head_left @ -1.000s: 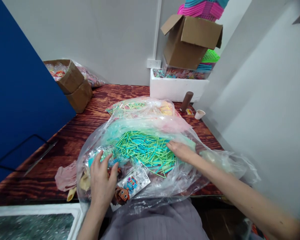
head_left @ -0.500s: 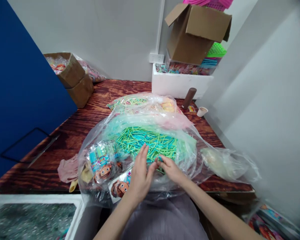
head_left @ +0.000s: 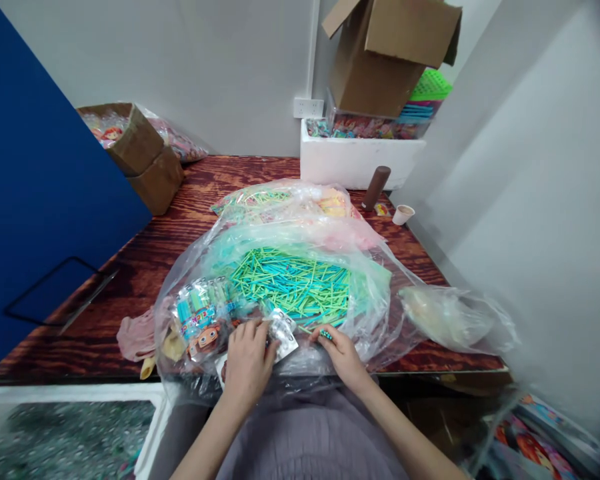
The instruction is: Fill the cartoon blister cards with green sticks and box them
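Note:
My left hand (head_left: pixel 250 360) bends its fingers down over a flat printed plastic bag (head_left: pixel 286 341), whose clear and white end shows past my thumb; the fingertips' hold is partly hidden. Between the fingers of my right hand (head_left: pixel 344 359) is a small bundle of thin green and blue sticks (head_left: pixel 325 335), their ends facing me. Just beyond both hands lies a heap of loose green and blue sticks (head_left: pixel 295 280) in a large clear plastic bag (head_left: pixel 380 313). Filled packets with a cartoon face (head_left: pixel 203 323) lie to the left of my left hand.
A pink cloth (head_left: pixel 136 337) lies at the table's left. Toward the right are a knotted clear bag (head_left: pixel 445 317), a paper cup (head_left: pixel 403 214) and a brown cylinder (head_left: pixel 377 189). A white foam box (head_left: pixel 360 160) stands at the back; another foam box (head_left: pixel 157 400) sits lower left.
My left hand has moved left and down, from beside the right hand onto the printed bag, uncovering the bag's far end. My right hand has turned slightly, still holding its sticks.

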The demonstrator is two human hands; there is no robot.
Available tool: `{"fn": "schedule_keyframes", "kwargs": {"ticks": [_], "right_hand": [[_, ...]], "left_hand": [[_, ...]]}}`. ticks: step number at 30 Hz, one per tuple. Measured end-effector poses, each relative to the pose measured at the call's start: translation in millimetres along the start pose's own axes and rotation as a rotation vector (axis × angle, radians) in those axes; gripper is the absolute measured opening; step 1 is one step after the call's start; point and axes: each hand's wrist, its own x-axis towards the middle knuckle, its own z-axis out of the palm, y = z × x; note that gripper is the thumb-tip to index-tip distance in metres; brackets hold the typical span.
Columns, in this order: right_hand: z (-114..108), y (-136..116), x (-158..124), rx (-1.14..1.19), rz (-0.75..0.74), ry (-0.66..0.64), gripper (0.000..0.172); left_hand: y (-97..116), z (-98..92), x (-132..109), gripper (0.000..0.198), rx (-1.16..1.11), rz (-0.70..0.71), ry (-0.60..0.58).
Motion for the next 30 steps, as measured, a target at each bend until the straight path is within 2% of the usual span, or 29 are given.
{"fn": "schedule_keyframes", "kwargs": {"ticks": [3, 12, 17, 23, 30], "right_hand": [[-0.6, -5.9, 0.4, 0.023, 0.006, 0.014, 0.016], [-0.9, -13.6, 0.6, 0.001, -0.028, 0.034, 0.018], [-0.2, -13.5, -0.9, -0.002, -0.039, 0.035, 0.017], [1.0, -16.2, -3.0, 0.005, -0.081, 0.039, 0.017], [2.6, -15.2, -4.3, -0.006, -0.104, 0.05, 0.019]], "left_hand": [[-5.5, 4.8, -3.5, 0.036, 0.073, -0.009, -0.03], [1.4, 12.3, -5.2, 0.039, 0.058, -0.031, 0.053], [3.0, 12.2, -3.0, 0.017, -0.111, -0.032, 0.232], [-0.6, 10.2, 3.3, 0.02, -0.277, -0.002, 0.196], [-5.2, 1.7, 5.8, 0.024, -0.58, -0.202, 0.155]]}}
